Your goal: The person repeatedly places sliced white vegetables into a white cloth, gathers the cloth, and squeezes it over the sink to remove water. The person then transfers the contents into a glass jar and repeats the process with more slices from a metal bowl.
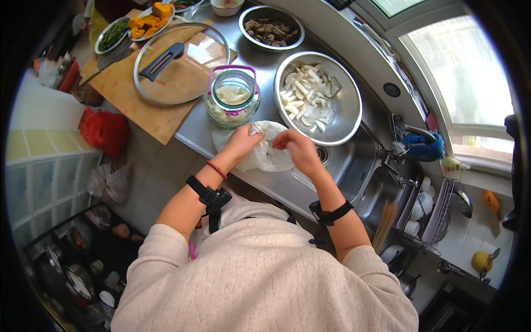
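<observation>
My left hand (pixel 244 142) grips the gathered rim of a white plastic bag (pixel 274 159) at the counter's front edge. Over the bag's mouth is my right hand (pixel 295 146), fingers curled; whether it holds anything is hard to tell. Something pale shows inside the bag. Just beyond the bag stands a glass jar (pixel 232 101) with a purple handle and pale pieces inside, its mouth uncovered. To its right a large steel bowl (pixel 354 106) holds sliced white vegetable pieces (pixel 309 93) and a clear piece resembling glass or plastic at its right side.
A glass pot lid (pixel 155 89) lies on a wooden cutting board (pixel 141 120), beside a cleaver (pixel 114 58). Behind are plates of orange chunks (pixel 151 23) and chopped greens (pixel 114 35), and a steel bowl of brown food (pixel 271 32). A sink (pixel 352 166) lies right.
</observation>
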Tool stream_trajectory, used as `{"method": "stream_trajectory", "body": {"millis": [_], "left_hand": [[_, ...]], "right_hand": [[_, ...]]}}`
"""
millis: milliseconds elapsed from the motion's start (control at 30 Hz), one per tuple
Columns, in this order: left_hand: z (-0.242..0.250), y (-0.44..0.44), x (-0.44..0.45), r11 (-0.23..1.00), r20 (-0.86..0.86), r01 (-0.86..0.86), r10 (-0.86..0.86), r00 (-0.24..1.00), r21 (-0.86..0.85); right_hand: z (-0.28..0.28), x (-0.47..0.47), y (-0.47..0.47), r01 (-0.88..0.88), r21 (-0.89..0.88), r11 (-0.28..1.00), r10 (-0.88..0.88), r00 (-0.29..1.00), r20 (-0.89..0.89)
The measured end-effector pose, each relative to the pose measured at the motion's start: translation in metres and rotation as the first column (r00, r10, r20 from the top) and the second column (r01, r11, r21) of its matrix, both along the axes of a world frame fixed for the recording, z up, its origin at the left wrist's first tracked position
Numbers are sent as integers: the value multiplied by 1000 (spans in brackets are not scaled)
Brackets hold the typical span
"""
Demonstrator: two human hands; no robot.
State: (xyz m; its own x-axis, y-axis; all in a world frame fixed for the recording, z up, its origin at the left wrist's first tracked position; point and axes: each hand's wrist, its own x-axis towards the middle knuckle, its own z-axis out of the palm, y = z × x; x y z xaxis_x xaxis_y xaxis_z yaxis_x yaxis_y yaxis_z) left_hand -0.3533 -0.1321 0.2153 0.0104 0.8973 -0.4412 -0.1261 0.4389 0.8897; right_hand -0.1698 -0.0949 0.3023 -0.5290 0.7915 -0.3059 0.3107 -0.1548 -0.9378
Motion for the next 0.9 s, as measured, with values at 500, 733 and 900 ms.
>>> {"method": "stream_trajectory", "body": {"millis": [500, 733, 900], "left_hand": [[-5, -14, 16, 999, -297, -32, 41, 954, 34], [-26, -21, 25, 976, -208, -215, 218, 954, 33], [-16, -30, 52, 913, -8, -249, 266, 964, 322]], "right_hand": [[-94, -2, -18, -495, 560, 664, -88, 692, 716], [48, 11, -55, -425, 689, 587, 88, 880, 468], [92, -45, -10, -9, 895, 446, 19, 1000, 0]]}}
